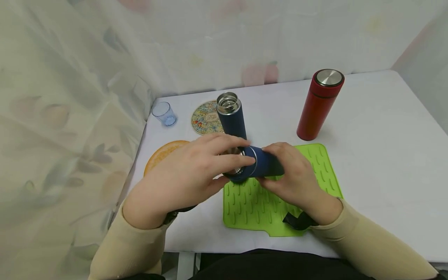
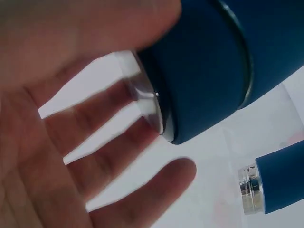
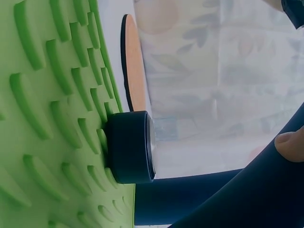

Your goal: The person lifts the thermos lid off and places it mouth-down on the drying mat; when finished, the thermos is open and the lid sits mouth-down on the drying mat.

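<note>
A dark blue thermos (image 1: pixel 271 162) lies on its side in the air over the green mat (image 1: pixel 259 210). My right hand (image 1: pixel 295 175) grips its body. At the capped end, my left hand (image 1: pixel 196 165) holds the steel-topped cap (image 2: pixel 199 71), thumb along the side and fingers spread near the steel top. Behind the hands a second blue thermos (image 1: pixel 232 120) stands upright without a cap, its steel mouth showing. A loose blue cap (image 3: pixel 129 147) with a steel top sits on the mat, mostly covered by my left hand in the head view.
A red thermos (image 1: pixel 320 105) with its cap on stands at the back right. At the back left are a blue-tinted glass (image 1: pixel 164 114) and a round patterned coaster (image 1: pixel 206 118). An orange round mat (image 1: pixel 166 153) lies partly beneath my left forearm. Curtains hang behind and left.
</note>
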